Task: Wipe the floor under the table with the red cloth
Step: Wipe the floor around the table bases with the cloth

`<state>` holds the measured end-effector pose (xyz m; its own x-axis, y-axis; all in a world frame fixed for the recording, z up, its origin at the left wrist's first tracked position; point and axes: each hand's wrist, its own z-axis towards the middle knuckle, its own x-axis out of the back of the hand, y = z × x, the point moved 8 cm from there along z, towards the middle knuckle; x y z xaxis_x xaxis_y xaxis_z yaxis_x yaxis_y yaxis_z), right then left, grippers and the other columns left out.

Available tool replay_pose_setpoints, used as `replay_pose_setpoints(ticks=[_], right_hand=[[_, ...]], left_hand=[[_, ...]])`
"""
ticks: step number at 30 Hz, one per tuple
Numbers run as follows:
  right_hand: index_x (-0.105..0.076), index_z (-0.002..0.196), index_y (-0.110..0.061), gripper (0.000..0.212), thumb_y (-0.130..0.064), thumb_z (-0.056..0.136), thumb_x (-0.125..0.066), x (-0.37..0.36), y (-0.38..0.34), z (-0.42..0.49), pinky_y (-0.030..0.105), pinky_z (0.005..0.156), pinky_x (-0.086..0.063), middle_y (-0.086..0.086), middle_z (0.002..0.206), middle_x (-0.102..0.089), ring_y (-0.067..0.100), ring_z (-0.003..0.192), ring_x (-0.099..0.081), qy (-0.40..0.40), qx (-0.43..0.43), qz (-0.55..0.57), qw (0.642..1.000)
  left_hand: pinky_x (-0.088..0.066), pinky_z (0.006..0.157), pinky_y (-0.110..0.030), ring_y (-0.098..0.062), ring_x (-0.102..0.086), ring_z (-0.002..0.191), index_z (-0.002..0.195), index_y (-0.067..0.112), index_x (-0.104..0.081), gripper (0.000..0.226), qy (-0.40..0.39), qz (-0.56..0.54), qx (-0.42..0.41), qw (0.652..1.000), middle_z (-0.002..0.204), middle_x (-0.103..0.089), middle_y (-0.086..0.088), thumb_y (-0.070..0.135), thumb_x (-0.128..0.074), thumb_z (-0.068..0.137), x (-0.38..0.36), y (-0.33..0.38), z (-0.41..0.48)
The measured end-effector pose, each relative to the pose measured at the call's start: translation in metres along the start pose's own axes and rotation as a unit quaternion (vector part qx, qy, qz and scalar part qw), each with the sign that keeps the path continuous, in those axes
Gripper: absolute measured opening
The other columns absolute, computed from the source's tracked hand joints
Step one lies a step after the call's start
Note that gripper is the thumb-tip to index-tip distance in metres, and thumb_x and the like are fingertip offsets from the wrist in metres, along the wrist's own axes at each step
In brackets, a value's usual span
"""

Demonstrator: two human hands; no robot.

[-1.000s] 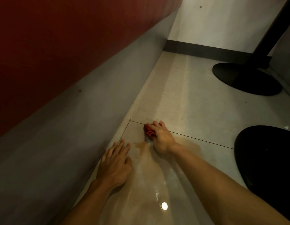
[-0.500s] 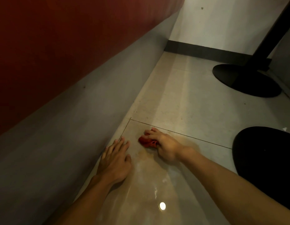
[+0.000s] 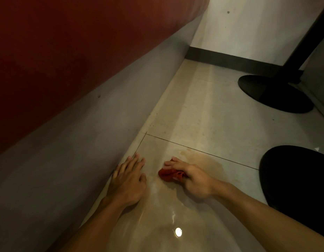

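You're dragging red cloth (image 3: 170,176) nearer across floor (image 3: 212,115); right hand (image 3: 195,180) gripping it bunched, left hand (image 3: 127,180) bracing flat, fingers spread. Brown stain (image 3: 203,160) now showing beyond knuckles, probably needing another pass.

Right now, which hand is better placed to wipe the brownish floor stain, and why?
The right hand: it holds the crumpled red cloth beside the brownish stain; left hand lies flat, empty.
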<state>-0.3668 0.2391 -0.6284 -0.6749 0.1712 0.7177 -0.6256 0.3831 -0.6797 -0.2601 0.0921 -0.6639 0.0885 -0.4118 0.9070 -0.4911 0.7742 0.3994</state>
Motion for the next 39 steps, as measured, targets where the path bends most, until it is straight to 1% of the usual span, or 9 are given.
replay_pose_setpoints(ticks=[4, 6, 8, 11, 14, 18, 26, 30, 39], right_hand=[[-0.063, 0.12, -0.018, 0.035, 0.001, 0.098, -0.044, 0.03, -0.008, 0.0, 0.029, 0.09, -0.053, -0.001, 0.119, -0.068, 0.012, 0.111, -0.064, 0.066, -0.009, 0.271, 0.96], [-0.063, 0.117, -0.022, 0.036, 0.0, 0.1, -0.04, 0.055, 0.002, 0.002, 0.04, 0.068, -0.058, 0.003, 0.117, -0.07, 0.02, 0.098, -0.071, 0.147, -0.029, 0.347, 0.926], [-0.06, 0.12, -0.019, 0.042, 0.008, 0.099, -0.036, 0.081, 0.017, 0.006, 0.03, 0.063, -0.058, 0.002, 0.12, -0.069, 0.01, 0.095, -0.07, 0.234, -0.034, 0.314, 0.919], [-0.054, 0.129, -0.01, 0.048, 0.015, 0.092, -0.035, 0.1, 0.051, 0.002, 0.026, 0.1, -0.047, 0.006, 0.124, -0.063, 0.015, 0.115, -0.061, 0.315, -0.125, 0.16, 0.927], [-0.049, 0.136, -0.014, 0.053, -0.001, 0.084, -0.053, 0.082, 0.077, -0.002, 0.036, 0.11, -0.034, 0.012, 0.134, -0.051, 0.03, 0.13, -0.043, 0.275, -0.229, -0.034, 0.933], [-0.021, 0.151, -0.021, 0.07, -0.02, 0.088, -0.051, 0.052, 0.07, 0.012, 0.044, 0.12, -0.012, 0.014, 0.158, -0.017, 0.039, 0.144, -0.01, 0.223, -0.281, -0.183, 0.915], [-0.022, 0.152, -0.025, 0.072, -0.019, 0.088, -0.055, -0.003, 0.007, 0.039, 0.044, 0.121, -0.01, 0.007, 0.162, -0.011, 0.029, 0.149, 0.0, 0.11, -0.09, -0.168, 0.976], [-0.025, 0.151, -0.027, 0.072, -0.009, 0.087, -0.053, 0.011, 0.011, 0.033, 0.028, 0.118, -0.007, 0.002, 0.161, -0.016, 0.022, 0.149, -0.006, 0.083, -0.052, -0.185, 0.978], [-0.04, 0.145, -0.027, 0.063, 0.001, 0.089, -0.048, 0.071, 0.092, -0.061, 0.036, 0.118, -0.024, -0.003, 0.155, -0.03, 0.017, 0.146, -0.02, 0.235, -0.21, -0.122, 0.941]], left_hand=[[0.005, 0.117, -0.036, -0.006, 0.012, 0.145, 0.15, 0.038, -0.003, 0.055, 0.005, 0.003, 0.0, 1.0, 0.158, 0.011, 0.016, 0.041, -0.024, 0.099, -0.001, -0.001, 0.002], [0.005, 0.117, -0.035, -0.005, 0.012, 0.145, 0.15, 0.038, -0.005, 0.055, 0.01, 0.004, 0.0, 1.0, 0.158, 0.01, 0.017, 0.04, -0.024, 0.099, -0.002, 0.002, 0.002], [0.005, 0.117, -0.034, -0.005, 0.012, 0.145, 0.15, 0.038, -0.006, 0.054, 0.012, 0.003, 0.001, 1.0, 0.158, 0.01, 0.018, 0.04, -0.024, 0.099, -0.001, 0.001, 0.002], [0.005, 0.117, -0.036, -0.005, 0.012, 0.145, 0.15, 0.039, -0.007, 0.054, 0.008, 0.0, 0.001, 1.0, 0.158, 0.01, 0.018, 0.04, -0.024, 0.099, 0.0, 0.0, 0.001], [0.005, 0.116, -0.036, -0.004, 0.011, 0.145, 0.15, 0.039, -0.008, 0.054, 0.01, -0.006, -0.001, 1.0, 0.158, 0.009, 0.019, 0.04, -0.024, 0.099, 0.0, 0.001, 0.0], [0.005, 0.116, -0.036, -0.005, 0.011, 0.145, 0.15, 0.039, -0.008, 0.054, 0.013, -0.003, 0.002, 1.0, 0.158, 0.008, 0.019, 0.04, -0.025, 0.099, -0.001, 0.001, 0.001], [0.002, 0.117, -0.037, -0.005, 0.01, 0.145, 0.15, 0.04, -0.007, 0.054, 0.012, -0.001, 0.006, 1.0, 0.158, 0.007, 0.018, 0.042, -0.025, 0.098, -0.004, -0.002, 0.003], [0.003, 0.117, -0.035, -0.004, 0.01, 0.145, 0.15, 0.039, -0.007, 0.054, 0.01, 0.005, -0.001, 1.0, 0.158, 0.007, 0.019, 0.043, -0.024, 0.099, -0.003, -0.003, 0.003], [-0.001, 0.118, -0.037, -0.006, 0.007, 0.146, 0.149, 0.041, -0.01, 0.054, 0.012, 0.004, -0.002, 1.0, 0.159, 0.004, 0.018, 0.042, -0.027, 0.098, 0.0, -0.002, 0.002]])
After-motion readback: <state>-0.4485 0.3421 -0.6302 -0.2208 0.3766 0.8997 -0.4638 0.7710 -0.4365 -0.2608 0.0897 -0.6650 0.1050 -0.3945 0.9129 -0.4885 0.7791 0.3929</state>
